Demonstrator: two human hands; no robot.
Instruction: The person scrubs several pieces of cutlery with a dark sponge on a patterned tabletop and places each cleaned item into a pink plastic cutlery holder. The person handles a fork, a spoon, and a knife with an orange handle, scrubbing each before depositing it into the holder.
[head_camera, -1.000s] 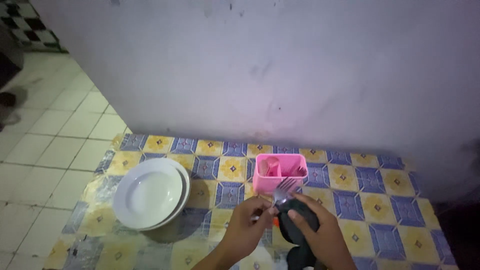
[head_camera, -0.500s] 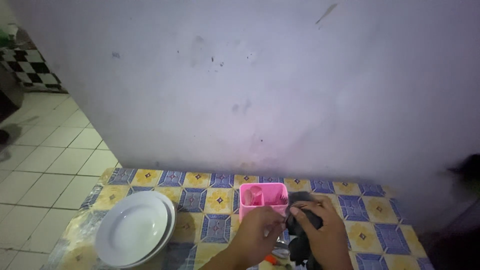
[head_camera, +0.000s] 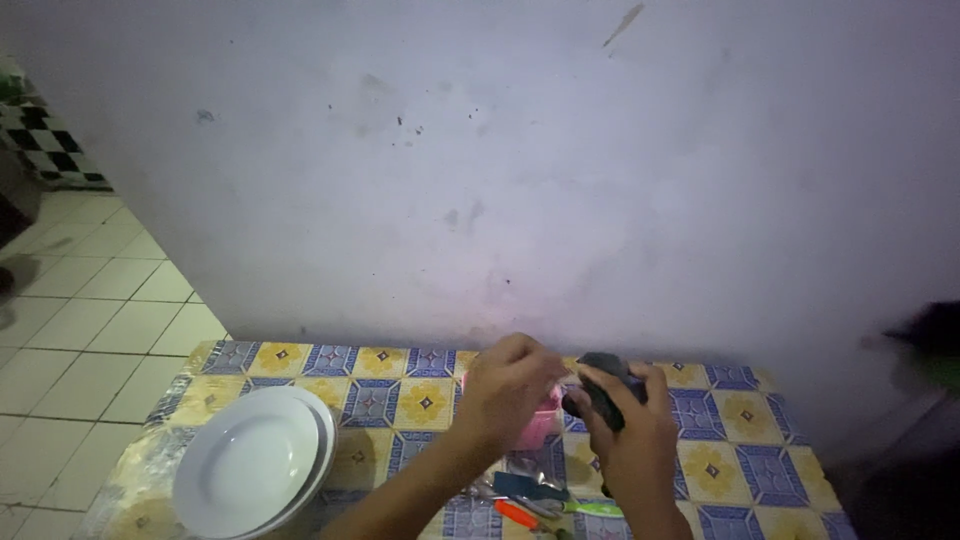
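Left hand (head_camera: 508, 385) hovering over the pink holder (head_camera: 543, 425), which sits on the tiled-pattern counter (head_camera: 420, 400) by the wall, fingers curled together, though cannot tell whether that grip pinches anything. Right hand (head_camera: 628, 430) just beside it, grip clamped on a dark cloth (head_camera: 598, 388). Stacked white plates (head_camera: 250, 462) well to the left; loose utensils (head_camera: 535, 495) lying near the front edge below both hands.

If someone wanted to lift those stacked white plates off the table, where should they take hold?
Take the white plates by the rim on the right side, nearest the left hand. They lie flat on the patterned table, stacked, bowl side up, so fingers should slip under the raised outer edge of the lower plate, thumb on top.
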